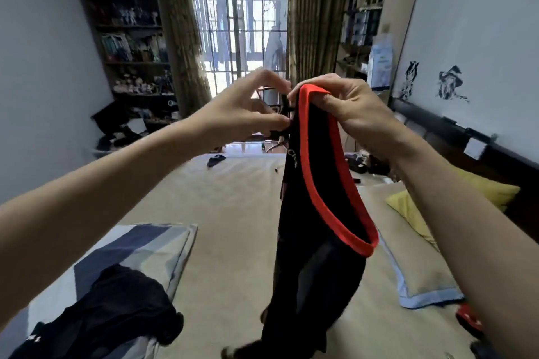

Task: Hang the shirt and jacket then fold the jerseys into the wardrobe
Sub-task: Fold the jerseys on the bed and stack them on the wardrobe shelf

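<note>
With my right hand gripping the orange-trimmed strap of the black jersey held up above the bed, my left hand pinches the other strap, and I should spread both level before folding.

left hand, right hand, bare forearms, no sleeves

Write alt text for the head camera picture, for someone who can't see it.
Both hands hold up a black jersey with orange-red trim above a beige bed: the right hand grips its top edge, the left hand pinches the fabric beside it. Another dark garment lies on a blue-patterned pillow.
</note>
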### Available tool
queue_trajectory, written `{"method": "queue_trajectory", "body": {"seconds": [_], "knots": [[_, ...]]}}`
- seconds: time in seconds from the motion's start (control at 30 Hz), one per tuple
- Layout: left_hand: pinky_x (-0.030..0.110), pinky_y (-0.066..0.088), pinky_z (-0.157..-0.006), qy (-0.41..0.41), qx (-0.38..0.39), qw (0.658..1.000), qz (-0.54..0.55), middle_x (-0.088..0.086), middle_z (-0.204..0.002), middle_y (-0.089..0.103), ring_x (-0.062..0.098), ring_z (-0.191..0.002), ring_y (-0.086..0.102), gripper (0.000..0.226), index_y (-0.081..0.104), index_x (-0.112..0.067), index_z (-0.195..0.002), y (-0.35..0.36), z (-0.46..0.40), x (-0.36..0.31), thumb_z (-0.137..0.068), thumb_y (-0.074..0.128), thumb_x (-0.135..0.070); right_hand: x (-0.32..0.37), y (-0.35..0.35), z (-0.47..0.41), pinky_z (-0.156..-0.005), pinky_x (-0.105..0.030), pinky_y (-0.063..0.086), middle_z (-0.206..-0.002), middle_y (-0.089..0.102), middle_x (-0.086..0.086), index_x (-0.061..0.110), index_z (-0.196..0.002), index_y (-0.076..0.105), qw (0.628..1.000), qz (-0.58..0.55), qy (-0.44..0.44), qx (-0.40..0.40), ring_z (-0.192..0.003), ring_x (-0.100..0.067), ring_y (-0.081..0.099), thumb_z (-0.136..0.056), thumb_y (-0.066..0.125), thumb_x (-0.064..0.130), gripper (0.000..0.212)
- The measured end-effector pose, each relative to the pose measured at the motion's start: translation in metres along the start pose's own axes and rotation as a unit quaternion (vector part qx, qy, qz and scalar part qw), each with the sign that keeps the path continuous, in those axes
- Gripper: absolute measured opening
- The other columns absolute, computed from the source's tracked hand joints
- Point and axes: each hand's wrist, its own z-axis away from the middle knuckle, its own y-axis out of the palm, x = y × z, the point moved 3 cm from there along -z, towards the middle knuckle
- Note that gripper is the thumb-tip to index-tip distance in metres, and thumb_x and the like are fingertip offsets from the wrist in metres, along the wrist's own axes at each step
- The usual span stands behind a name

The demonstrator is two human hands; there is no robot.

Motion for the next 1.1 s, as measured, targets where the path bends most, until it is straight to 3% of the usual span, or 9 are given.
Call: {"method": "queue_trajectory", "body": {"seconds": [0.07, 0.2, 0.33, 0.47, 0.53, 0.6, 0.73, 0.9, 1.1], "knots": [[0.044, 0.06, -0.073, -0.012, -0.013, 1.0, 0.019, -0.001, -0.129, 0.059, 0.024, -0.079, 0.062, 0.063, 0.043, -0.012, -0.142, -0.001, -0.013, 0.001, -0.088, 0.074, -0.003, 0.016, 0.003, -0.001, -0.082, -0.02, 0.054, -0.128, 0.062, -0.011, 0.011, -0.108, 0.074, 0.999, -0.03, -0.009, 0.015, -0.106, -0.01, 0.066, -0.101, 0.056, 0.021, 0.021], [0.03, 0.057, -0.061, -0.015, 0.006, 0.999, 0.029, 0.015, -0.098, 0.071, 0.016, -0.069, 0.066, 0.05, 0.055, -0.01, -0.135, -0.016, -0.022, -0.006, -0.089, 0.074, -0.012, 0.015, 0.011, 0.0, -0.083, -0.038, 0.059, -0.111, 0.072, -0.007, 0.013, -0.106, 0.075, 0.995, -0.094, 0.006, -0.032, -0.095, -0.021, 0.069, -0.101, 0.058, 0.025, 0.022], [0.03, 0.057, -0.06, -0.029, 0.054, 0.998, 0.008, 0.02, -0.103, 0.074, 0.013, -0.073, 0.067, 0.044, 0.061, -0.01, -0.13, -0.021, -0.024, -0.003, -0.089, 0.075, -0.021, 0.005, 0.021, 0.002, -0.105, -0.069, 0.039, -0.107, 0.072, -0.014, 0.022, -0.1, 0.08, 0.984, -0.166, 0.043, -0.042, -0.099, -0.036, 0.057, -0.091, 0.066, 0.038, 0.023], [0.027, 0.052, -0.057, -0.027, 0.098, 0.995, 0.013, 0.005, -0.076, 0.065, 0.01, -0.064, 0.06, 0.024, 0.072, -0.003, -0.112, -0.02, -0.024, 0.003, -0.094, 0.07, -0.019, -0.005, 0.03, -0.001, -0.109, -0.068, 0.036, -0.101, 0.074, -0.01, 0.02, -0.098, 0.081, 0.972, -0.221, 0.057, -0.048, -0.103, -0.037, 0.058, -0.087, 0.067, 0.035, 0.023], [0.024, 0.051, -0.055, -0.026, 0.102, 0.994, 0.021, -0.009, -0.064, 0.06, 0.005, -0.058, 0.056, 0.021, 0.071, 0.0, -0.111, -0.022, -0.023, 0.008, -0.097, 0.065, -0.015, -0.01, 0.035, -0.002, -0.1, -0.067, 0.047, -0.101, 0.073, -0.012, 0.017, -0.106, 0.077, 0.97, -0.232, 0.064, -0.039, -0.1, -0.035, 0.063, -0.086, 0.069, 0.033, 0.026], [0.02, 0.051, -0.054, -0.035, 0.085, 0.995, 0.028, -0.014, -0.061, 0.061, 0.002, -0.057, 0.057, 0.023, 0.069, 0.003, -0.114, -0.027, -0.022, 0.015, -0.099, 0.061, -0.013, -0.019, 0.039, -0.001, -0.079, -0.043, 0.058, -0.095, 0.075, -0.002, 0.017, -0.113, 0.068, 0.968, -0.234, 0.086, -0.019, -0.09, -0.02, 0.071, -0.077, 0.078, 0.036, 0.041], [0.027, 0.058, -0.067, -0.041, 0.033, 0.996, 0.068, 0.003, -0.084, 0.07, 0.012, -0.076, 0.067, 0.018, 0.069, 0.0, -0.107, -0.042, -0.016, 0.029, -0.099, 0.061, -0.014, -0.057, 0.058, 0.015, -0.077, -0.032, 0.057, -0.094, 0.074, 0.005, 0.021, -0.102, 0.061, 0.964, -0.181, 0.185, 0.066, -0.085, -0.013, 0.072, -0.055, 0.092, 0.057, 0.067], [0.032, 0.061, -0.083, -0.063, -0.009, 0.987, 0.146, 0.01, -0.096, 0.072, 0.022, -0.093, 0.072, 0.01, 0.062, -0.01, -0.091, -0.063, -0.013, 0.045, -0.1, 0.058, -0.013, -0.079, 0.087, 0.034, -0.106, -0.04, 0.046, -0.125, 0.073, 0.008, 0.024, -0.123, 0.069, 0.951, -0.048, 0.242, 0.187, -0.119, -0.011, 0.067, -0.087, 0.063, 0.058, 0.05], [0.039, 0.054, -0.086, -0.126, -0.001, 0.982, 0.141, 0.017, -0.101, 0.065, 0.029, -0.095, 0.064, 0.008, 0.058, -0.008, -0.099, -0.077, 0.004, 0.081, -0.097, 0.061, -0.015, -0.089, 0.069, 0.026, -0.091, -0.036, 0.052, -0.088, 0.078, 0.002, 0.011, -0.085, 0.077, 0.933, 0.157, 0.263, 0.189, -0.086, -0.012, 0.074, -0.072, 0.047, 0.093, 0.089]]}}
